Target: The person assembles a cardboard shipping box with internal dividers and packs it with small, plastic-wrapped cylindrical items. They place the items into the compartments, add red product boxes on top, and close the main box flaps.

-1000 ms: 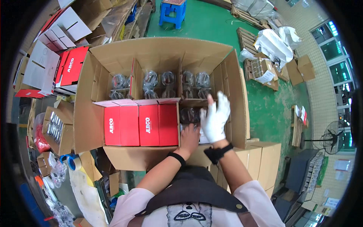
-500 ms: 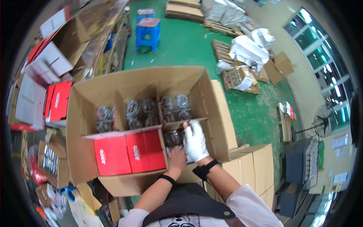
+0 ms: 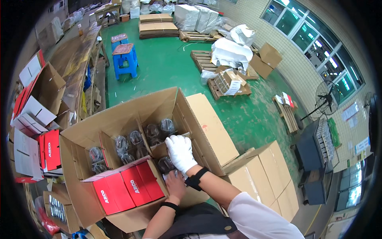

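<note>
A large open carton (image 3: 123, 112) stands before me, split by cardboard dividers. In its far compartments sit several clear-wrapped dark round items (image 3: 136, 138), whose exact kind I cannot tell. Red boxes (image 3: 127, 184) fill the near left part. My right hand (image 3: 181, 153), in a white glove, is over the near right compartment with curled fingers by the divider (image 3: 161, 150). My bare left hand (image 3: 175, 185) reaches into the same compartment, its fingers bent beside another wrapped dark item (image 3: 166, 164). What either hand grips is hidden.
Closed brown cartons (image 3: 258, 175) stand to the right. Red and white boxes (image 3: 49, 149) and a small carton of metallic parts (image 3: 57, 207) are on the left. Beyond lie a wooden workbench (image 3: 75, 65), blue stools (image 3: 125, 59), loaded pallets (image 3: 229, 85) and a fan (image 3: 324, 97).
My view has tilted up and turned, so the carton appears lower and further left. My right hand's fingers, stretched forward before, are now more curled; both hands stay at the near right compartment.
</note>
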The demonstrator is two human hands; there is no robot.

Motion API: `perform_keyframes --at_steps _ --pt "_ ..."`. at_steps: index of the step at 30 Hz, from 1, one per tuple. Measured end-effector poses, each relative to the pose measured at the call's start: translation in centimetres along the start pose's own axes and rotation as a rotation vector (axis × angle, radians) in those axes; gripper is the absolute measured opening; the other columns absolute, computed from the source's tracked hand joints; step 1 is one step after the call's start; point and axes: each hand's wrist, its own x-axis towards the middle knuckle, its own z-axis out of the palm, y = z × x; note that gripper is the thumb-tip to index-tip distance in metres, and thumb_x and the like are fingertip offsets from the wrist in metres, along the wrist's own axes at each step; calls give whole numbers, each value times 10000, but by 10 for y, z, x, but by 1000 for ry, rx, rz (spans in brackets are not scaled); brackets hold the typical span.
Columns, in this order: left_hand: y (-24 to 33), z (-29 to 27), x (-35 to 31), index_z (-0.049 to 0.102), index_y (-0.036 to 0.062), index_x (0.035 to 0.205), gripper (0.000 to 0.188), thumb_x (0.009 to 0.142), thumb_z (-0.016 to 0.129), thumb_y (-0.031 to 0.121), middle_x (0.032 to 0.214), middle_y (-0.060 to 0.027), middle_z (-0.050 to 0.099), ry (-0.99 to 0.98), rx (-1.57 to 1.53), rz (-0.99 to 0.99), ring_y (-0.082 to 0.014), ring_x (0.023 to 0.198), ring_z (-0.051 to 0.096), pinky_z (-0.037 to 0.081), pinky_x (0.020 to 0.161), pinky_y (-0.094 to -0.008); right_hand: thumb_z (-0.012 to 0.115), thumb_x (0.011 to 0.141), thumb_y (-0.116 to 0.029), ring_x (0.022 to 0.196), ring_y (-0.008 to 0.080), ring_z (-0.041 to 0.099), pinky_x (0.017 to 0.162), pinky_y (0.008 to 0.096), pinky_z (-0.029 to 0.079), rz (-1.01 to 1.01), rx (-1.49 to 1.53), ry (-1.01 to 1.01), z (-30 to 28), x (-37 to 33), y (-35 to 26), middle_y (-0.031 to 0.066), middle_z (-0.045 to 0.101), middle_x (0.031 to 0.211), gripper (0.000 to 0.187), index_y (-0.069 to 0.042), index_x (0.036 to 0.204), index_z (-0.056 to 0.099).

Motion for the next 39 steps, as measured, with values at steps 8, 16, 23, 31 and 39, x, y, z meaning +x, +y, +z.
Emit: perform_keyframes --at_steps 8,16,23,31,39 --pt "1 -2 8 596 31 1109 334 811 632 177 1147 -207 485 -139 48 -81 -389 1095 469 384 888 -491 506 877 -186 811 243 568 702 411 427 7 7 -110 -18 -27 1 65 574 839 117 -122 910 599" --pt "-5 6 -1 652 67 1070 287 850 603 247 1151 -205 528 -20 185 -53 -377 1085 515 418 865 -496 533 889 -185 777 309 579 673 478 447 -149 54 193 -16 -37 -4 126 588 845 124 -76 869 589" --pt "-11 30 6 681 62 1036 266 809 633 194 1257 -222 524 -83 107 -78 -395 1130 512 400 951 -519 515 811 -144 798 286 614 764 466 469 38 -101 -307 22 -29 11 123 621 796 155 -73 921 597" --pt "-15 10 2 611 90 1018 222 850 624 234 936 -162 599 -113 64 -114 -350 892 609 488 770 -452 599 680 -86 923 376 631 802 465 495 98 228 -722 -6 -13 9 217 655 963 309 -56 983 653" --pt "7 4 -3 506 8 1150 509 716 755 98 1215 -207 412 229 -145 27 -407 1102 480 390 909 -495 659 803 -208 843 365 621 766 475 507 537 409 -487 69 -90 39 169 625 967 248 -115 1032 648"
